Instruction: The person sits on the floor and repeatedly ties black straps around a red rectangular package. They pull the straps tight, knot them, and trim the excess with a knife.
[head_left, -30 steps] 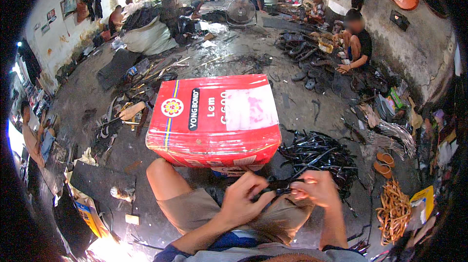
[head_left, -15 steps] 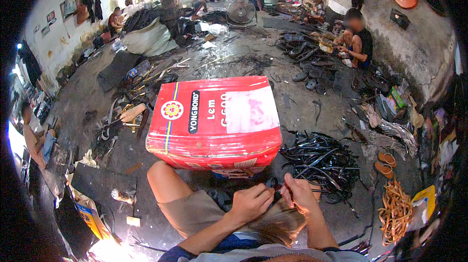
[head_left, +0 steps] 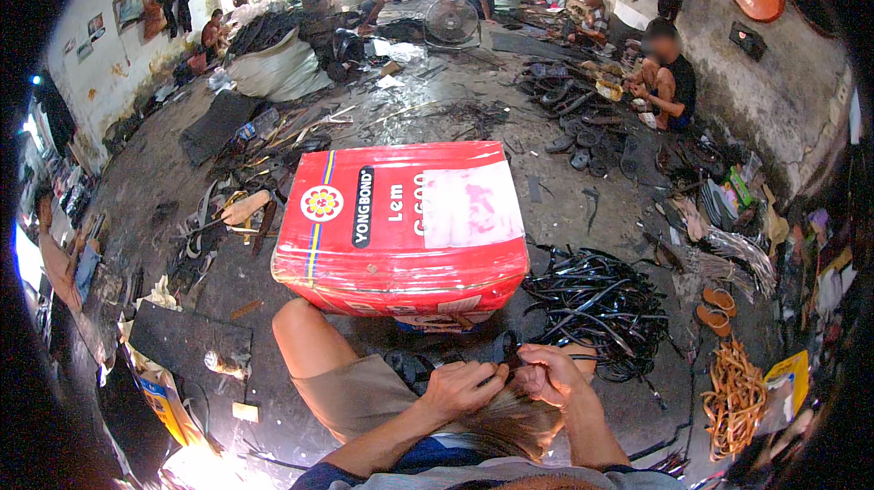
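Observation:
My left hand (head_left: 464,388) is closed over my lap, its fingers curled on a black sandal (head_left: 410,370) that shows partly behind the knuckles. A looped black strap piece (head_left: 503,345) stands up between my hands. My right hand (head_left: 549,375) pinches close beside it, with a thin black strip coming out on its far side toward the pile. The fingertips hide most of what they grip. In front of my knees is a big red carton (head_left: 364,258), raised on something mostly hidden under it.
A tangle of glossy black strips (head_left: 596,312) lies right of the carton. Farther right are brown sandals (head_left: 716,310) and a heap of tan strips (head_left: 736,399). A dark sheet (head_left: 191,344) lies at left. Another person (head_left: 672,80) sits by the right wall near many dark soles (head_left: 560,94).
Both hands have shifted slightly down, and more of the black sandal and its looped strap now shows above them. The right hand's fingers have curled in more.

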`<state>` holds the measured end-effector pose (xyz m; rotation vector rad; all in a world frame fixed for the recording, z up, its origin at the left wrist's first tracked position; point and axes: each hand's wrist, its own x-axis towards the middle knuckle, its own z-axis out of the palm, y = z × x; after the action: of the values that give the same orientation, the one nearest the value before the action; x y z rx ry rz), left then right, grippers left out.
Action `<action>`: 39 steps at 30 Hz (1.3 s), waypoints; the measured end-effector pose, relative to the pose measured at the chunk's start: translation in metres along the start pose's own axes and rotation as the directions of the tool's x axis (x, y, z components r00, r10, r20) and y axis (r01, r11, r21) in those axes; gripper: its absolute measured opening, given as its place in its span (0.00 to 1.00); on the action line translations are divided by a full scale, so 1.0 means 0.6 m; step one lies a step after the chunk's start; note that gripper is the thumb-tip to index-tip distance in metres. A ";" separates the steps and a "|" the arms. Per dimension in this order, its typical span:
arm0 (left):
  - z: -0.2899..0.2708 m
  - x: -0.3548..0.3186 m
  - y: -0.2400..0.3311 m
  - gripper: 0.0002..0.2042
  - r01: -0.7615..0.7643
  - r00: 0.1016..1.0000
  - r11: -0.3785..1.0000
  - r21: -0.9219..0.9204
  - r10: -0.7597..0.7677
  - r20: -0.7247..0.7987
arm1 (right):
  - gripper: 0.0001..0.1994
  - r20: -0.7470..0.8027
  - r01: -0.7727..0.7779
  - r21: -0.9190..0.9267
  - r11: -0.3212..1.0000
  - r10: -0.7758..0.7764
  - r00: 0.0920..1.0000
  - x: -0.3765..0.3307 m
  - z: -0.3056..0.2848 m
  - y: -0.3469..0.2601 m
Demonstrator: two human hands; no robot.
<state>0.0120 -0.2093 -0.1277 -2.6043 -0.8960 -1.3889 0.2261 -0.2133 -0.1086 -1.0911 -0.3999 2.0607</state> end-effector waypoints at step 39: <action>0.226 -0.296 -0.230 0.17 0.363 -0.103 0.685 0.632 -0.645 0.758 | 0.12 -0.329 0.845 -0.523 -0.109 -0.889 -0.319 -0.385 -0.221 -0.563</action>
<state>-0.0339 -0.1353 -0.3752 -2.7385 -2.1805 0.9822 0.5746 -0.1699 0.1399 -0.8562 -0.6572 0.0927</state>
